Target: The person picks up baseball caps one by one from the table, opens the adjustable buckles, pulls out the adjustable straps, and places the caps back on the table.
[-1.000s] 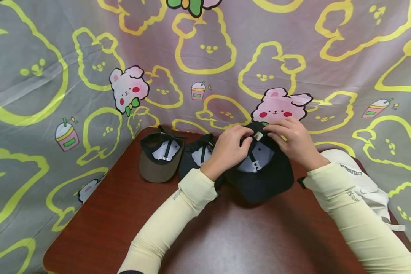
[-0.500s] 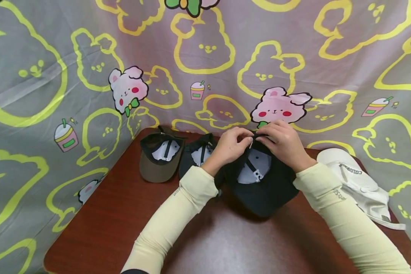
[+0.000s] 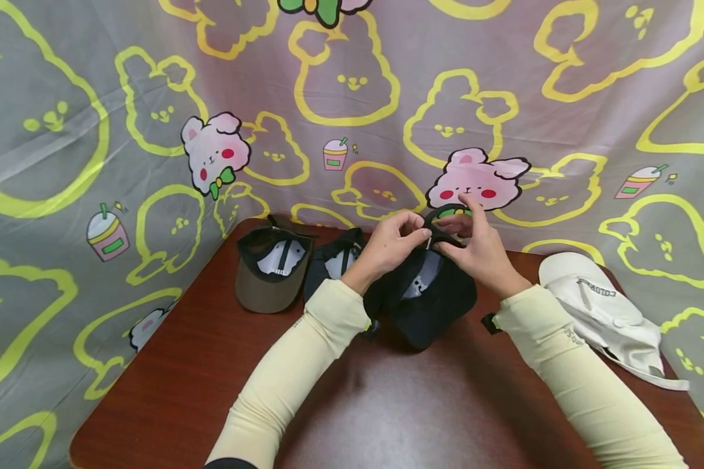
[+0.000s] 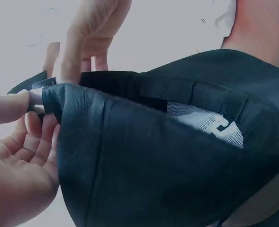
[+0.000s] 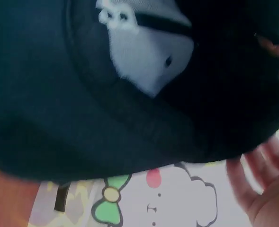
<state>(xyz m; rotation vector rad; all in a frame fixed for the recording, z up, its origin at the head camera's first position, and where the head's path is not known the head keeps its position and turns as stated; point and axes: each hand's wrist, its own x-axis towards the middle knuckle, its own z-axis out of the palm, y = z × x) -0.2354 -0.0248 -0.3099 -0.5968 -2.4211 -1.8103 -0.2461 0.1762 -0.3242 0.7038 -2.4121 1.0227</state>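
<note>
A: How many caps are on show?
B: At least four: one brown cap [image 3: 270, 286], one navy cap [image 3: 319, 277] partly hidden by a wrist, one black cap [image 3: 431, 306], and white headwear [image 3: 604, 312] at right, whether single or stacked impossible to tell.

A: And the hands?
B: Two, in cream sleeves [image 3: 284, 371]. The left hand [image 3: 390, 244] pinches the black cap's strap [image 3: 440, 210]; the right hand [image 3: 481, 251] holds thumb and forefinger apart beside it.

A: Room around them?
B: The black cap is over the table's back half, near the patterned cloth [image 3: 352, 78]. Brown wood table [image 3: 193, 365] stretches from the caps toward the camera; the white strap reaches its right edge.

A: The black cap itself?
B: Tilted, bill down and nearest the camera, pale mesh and white stitching inside.
</note>
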